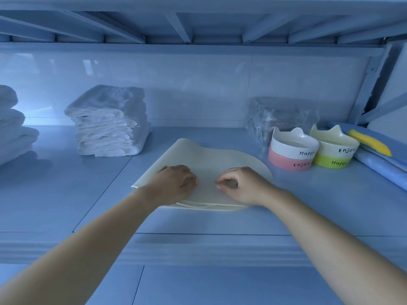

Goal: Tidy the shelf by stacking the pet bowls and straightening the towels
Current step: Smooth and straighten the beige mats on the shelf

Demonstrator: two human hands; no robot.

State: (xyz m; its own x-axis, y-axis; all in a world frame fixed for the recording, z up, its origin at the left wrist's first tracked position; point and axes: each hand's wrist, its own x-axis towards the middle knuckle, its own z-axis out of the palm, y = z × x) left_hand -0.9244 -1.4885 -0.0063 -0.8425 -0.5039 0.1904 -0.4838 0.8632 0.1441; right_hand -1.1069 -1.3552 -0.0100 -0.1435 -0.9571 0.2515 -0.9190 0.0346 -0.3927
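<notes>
A folded cream mat (204, 157) lies flat in the middle of the shelf, its far left corner curling up. My left hand (176, 180) and my right hand (240, 183) sit side by side on its near half, fingers curled and fingertips pinching the top layer. To the right stand two stacks of cat-eared pet bowls: a white bowl (294, 145) on a pink bowl (288, 162), and a cream bowl (334, 143) on a green bowl (330, 161). A stack of folded white towels (108, 122) stands at the back left, its edges uneven.
More folded white towels (13, 126) are at the far left edge. A plastic-wrapped pack (279, 115) stands behind the bowls. A blue roll (381, 168) with a yellow object (370, 142) lies along the right side. The upper shelf hangs low overhead.
</notes>
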